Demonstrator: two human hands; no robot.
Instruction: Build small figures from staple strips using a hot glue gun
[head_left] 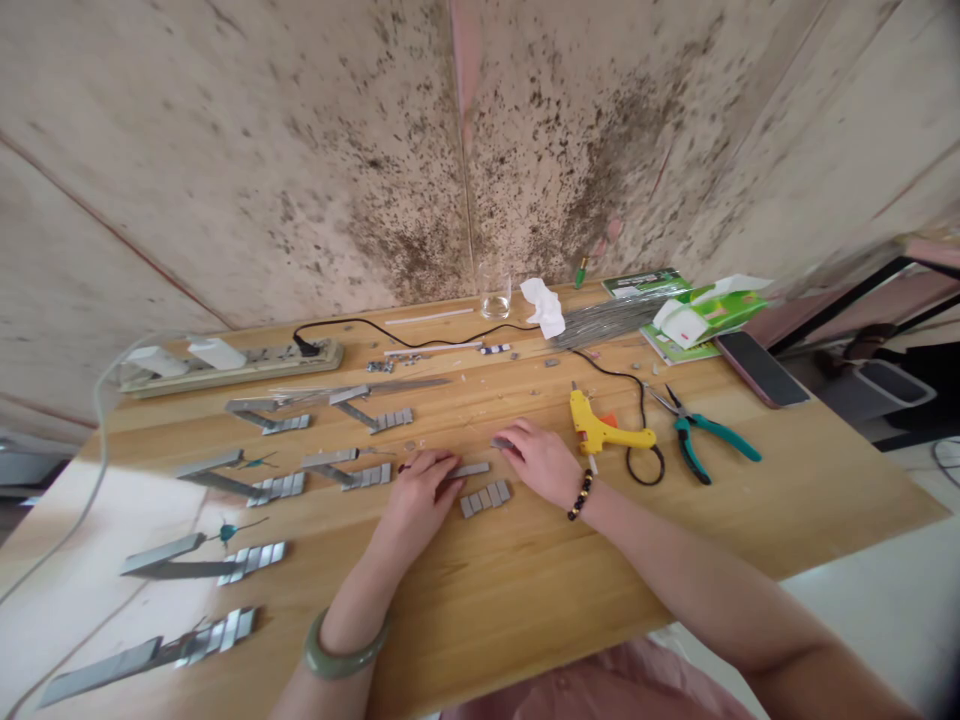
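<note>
Beyond your green bangle [346,655], your left hand [420,495] pins a grey strip [471,469] flat, your right hand [541,460] pinches a small grey piece [501,442] beside it, this one seemingly unjoined, while six finished-looking assemblies [277,487] lie leftward.

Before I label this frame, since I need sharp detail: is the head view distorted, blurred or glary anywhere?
Head view: wide-angle bending bows the wooden table and wall seams; light soft, shadows faint under the left hand and right hand; the grey metal strip between them is sharp; corners smear, bottom right darkens.
</note>
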